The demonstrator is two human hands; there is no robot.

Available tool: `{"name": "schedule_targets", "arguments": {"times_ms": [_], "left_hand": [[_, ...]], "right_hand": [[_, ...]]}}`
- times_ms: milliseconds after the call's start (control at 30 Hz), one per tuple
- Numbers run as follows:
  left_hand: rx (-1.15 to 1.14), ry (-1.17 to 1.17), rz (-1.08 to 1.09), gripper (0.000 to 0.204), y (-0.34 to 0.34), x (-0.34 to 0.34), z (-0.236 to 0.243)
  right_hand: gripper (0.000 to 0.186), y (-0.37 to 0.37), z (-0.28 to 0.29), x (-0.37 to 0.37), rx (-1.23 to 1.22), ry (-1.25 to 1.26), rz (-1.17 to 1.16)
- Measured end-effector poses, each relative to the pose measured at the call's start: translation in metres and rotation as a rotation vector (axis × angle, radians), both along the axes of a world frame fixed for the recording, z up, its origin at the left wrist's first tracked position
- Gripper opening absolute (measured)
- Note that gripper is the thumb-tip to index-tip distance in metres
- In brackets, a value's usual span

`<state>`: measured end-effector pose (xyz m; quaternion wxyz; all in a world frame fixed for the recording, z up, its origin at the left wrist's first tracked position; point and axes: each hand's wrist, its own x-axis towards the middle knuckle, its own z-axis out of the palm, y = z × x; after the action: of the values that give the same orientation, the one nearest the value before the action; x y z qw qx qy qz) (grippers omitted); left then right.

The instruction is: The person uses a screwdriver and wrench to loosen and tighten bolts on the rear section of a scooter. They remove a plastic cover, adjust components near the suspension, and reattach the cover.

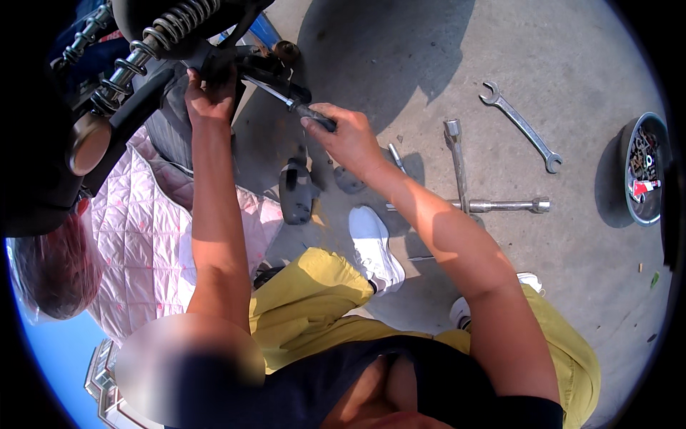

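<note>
Head view: overlooking sunlit concrete point(586, 264), clasping a black-handled screwdriver point(289, 102) in the curled fingers of the right hand point(348, 136), aiming its metal shaft point(268, 89) at dark vehicle parts point(266, 67) near a coil spring point(130, 66). Holding the left hand point(211, 99) among those parts, not making out its fingers' grip. Spotting a red-and-white packet point(645, 186) too small to read in a rounded bowl point(647, 217), a smooth wrench point(524, 127), quilted pink cloth point(139, 243).

Viewed from my remote post, the wearer is dressed in a dark short-sleeved top point(446, 368) with an open neckline and loose, creased yellow trousers point(307, 293). I see a white left shoe point(370, 243), a partly hidden white right shoe point(459, 309), and an ungloved left hand point(209, 106) and right hand point(351, 141).
</note>
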<state>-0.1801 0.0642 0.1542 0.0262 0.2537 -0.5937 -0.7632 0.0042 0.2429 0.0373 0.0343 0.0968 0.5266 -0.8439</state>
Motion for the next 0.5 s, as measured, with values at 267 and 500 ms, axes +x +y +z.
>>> {"name": "schedule_targets", "arguments": {"times_ms": [267,500], "left_hand": [[0.059,-0.048,-0.112,0.050,0.008,0.006,-0.006],[0.103,0.058,-0.096,0.044,0.002,-0.003,-0.024]], "right_hand": [[0.027,0.006,0.008,-0.018,-0.040,-0.072,0.025],[0.030,0.002,0.008,-0.020,0.023,-0.086,0.065]]}}
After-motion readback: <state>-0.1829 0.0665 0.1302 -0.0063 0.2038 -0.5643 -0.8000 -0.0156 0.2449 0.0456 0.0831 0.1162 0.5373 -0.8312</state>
